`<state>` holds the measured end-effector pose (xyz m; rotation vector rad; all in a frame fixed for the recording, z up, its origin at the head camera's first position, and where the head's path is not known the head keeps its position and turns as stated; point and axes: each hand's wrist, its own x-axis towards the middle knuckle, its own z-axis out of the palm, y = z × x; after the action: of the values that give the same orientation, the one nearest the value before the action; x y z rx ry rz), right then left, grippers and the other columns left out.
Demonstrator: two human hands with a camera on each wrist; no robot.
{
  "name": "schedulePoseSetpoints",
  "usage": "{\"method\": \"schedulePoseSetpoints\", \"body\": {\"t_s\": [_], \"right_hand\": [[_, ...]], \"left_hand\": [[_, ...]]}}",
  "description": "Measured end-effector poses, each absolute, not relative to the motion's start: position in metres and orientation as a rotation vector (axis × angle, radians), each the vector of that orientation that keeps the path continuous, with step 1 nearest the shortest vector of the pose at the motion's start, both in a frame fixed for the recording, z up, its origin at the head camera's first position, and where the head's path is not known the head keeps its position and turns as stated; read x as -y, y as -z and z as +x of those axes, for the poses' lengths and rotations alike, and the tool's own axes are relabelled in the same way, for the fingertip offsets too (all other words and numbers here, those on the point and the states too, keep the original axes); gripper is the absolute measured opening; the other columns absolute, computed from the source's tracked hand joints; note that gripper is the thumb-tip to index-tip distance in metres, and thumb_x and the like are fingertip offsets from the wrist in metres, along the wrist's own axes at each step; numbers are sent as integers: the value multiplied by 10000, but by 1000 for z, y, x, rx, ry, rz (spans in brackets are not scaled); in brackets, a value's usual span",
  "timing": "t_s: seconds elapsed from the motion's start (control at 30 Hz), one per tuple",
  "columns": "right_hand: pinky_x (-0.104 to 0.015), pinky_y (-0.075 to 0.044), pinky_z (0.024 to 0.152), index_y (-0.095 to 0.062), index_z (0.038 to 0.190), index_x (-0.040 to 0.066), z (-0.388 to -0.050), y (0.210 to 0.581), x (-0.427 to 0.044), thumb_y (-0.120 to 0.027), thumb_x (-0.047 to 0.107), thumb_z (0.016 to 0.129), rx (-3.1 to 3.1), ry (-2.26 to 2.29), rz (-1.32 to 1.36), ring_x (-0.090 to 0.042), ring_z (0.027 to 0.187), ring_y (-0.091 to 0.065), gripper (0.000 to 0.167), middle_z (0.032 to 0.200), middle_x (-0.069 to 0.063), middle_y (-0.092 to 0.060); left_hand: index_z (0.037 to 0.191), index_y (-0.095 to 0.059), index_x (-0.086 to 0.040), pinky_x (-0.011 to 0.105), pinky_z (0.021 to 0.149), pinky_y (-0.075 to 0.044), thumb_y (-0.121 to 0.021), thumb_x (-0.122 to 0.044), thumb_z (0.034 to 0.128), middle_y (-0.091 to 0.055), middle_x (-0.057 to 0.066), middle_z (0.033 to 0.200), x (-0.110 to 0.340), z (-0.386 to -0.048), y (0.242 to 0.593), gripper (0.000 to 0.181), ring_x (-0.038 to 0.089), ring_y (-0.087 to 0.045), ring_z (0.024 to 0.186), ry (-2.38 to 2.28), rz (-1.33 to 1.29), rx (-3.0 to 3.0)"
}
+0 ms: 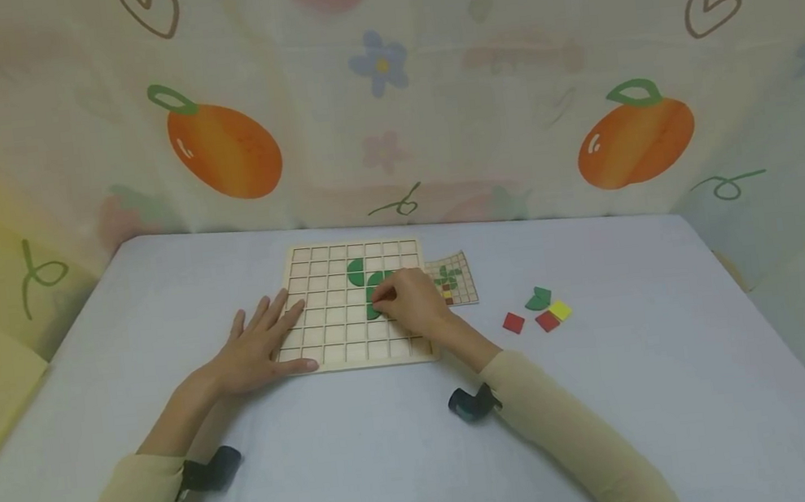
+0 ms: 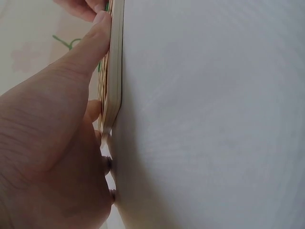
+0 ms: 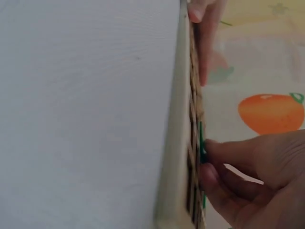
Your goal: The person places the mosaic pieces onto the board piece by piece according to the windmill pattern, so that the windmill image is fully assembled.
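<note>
1. The fingers of my right hand (image 1: 411, 303) are pinched narrow on a green piece (image 1: 371, 314). It is right under my fingertips, at their left end, on the board (image 1: 332, 334). In the right wrist view, I see green by my thumb and finger.
2. My fingers cover part of the piece, so I can't tell which way its long side goes. The green I can see runs from near to far.
3. More green shapes lie on the board. One is just to the far side of my fingers, and a rounder one (image 1: 356, 273) is far and left.
4. My right hand is nearer to the piece. My left hand (image 1: 254, 352) is spread wide, resting on the board's left edge, with its thumb at the near edge. It holds no piece.
5. A picture card (image 1: 466, 281) is just right of the board, partly behind my right hand.
6. Farther right lie two red squares (image 1: 514, 323), a yellow square (image 1: 560, 311) and some green bits (image 1: 538, 299).
7. All this sits on a white desk (image 1: 335, 454). A cloth (image 1: 486, 136) with oranges hangs behind its far edge.
</note>
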<state>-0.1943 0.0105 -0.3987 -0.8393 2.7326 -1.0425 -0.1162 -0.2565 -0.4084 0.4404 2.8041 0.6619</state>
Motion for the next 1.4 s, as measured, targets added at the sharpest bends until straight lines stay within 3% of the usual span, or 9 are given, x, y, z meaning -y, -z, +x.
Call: {"method": "schedulePoseSetpoints", "body": {"t_s": [0.3, 0.9, 1.17, 1.4], "right_hand": [[-231, -512, 746, -740, 1066, 33, -195, 391, -14, -753, 13, 837, -2600, 1013, -854, -138, 852, -622, 230, 1024, -51, -723], [-251, -520, 743, -742, 1083, 46, -196, 377, -28, -702, 46, 894, -2619, 999, -818, -153, 881, -625, 194, 1000, -34, -716], [-268, -525, 848, -725, 1107, 21, -204, 373, -53, -693, 57, 905, -2623, 953, -955, -159, 927, -640, 207, 1032, -64, -721], [-298, -538, 852, -725, 1106, 17, -211, 372, -83, -692, 46, 900, -2666, 910, -908, -170, 917, -637, 211, 1023, -76, -711]], "left_hand": [[1569, -184, -82, 667, 1107, 97, -652, -611, 844, -17, 218, 1625, 258, -117, 411, 1012, 468, 51, 1465, -666, 434, -2807], [1565, -192, -68, 667, 1110, 85, -662, -592, 845, -26, 227, 1622, 257, -115, 408, 1006, 476, 40, 1463, -656, 433, -2812], [1565, -192, -69, 679, 1100, 92, -667, -598, 838, -21, 231, 1621, 261, -112, 409, 1016, 487, 43, 1458, -680, 421, -2812], [1568, -189, -83, 665, 1108, 101, -653, -621, 838, -3, 215, 1626, 257, -117, 409, 1019, 465, 57, 1466, -667, 427, -2802]]}}
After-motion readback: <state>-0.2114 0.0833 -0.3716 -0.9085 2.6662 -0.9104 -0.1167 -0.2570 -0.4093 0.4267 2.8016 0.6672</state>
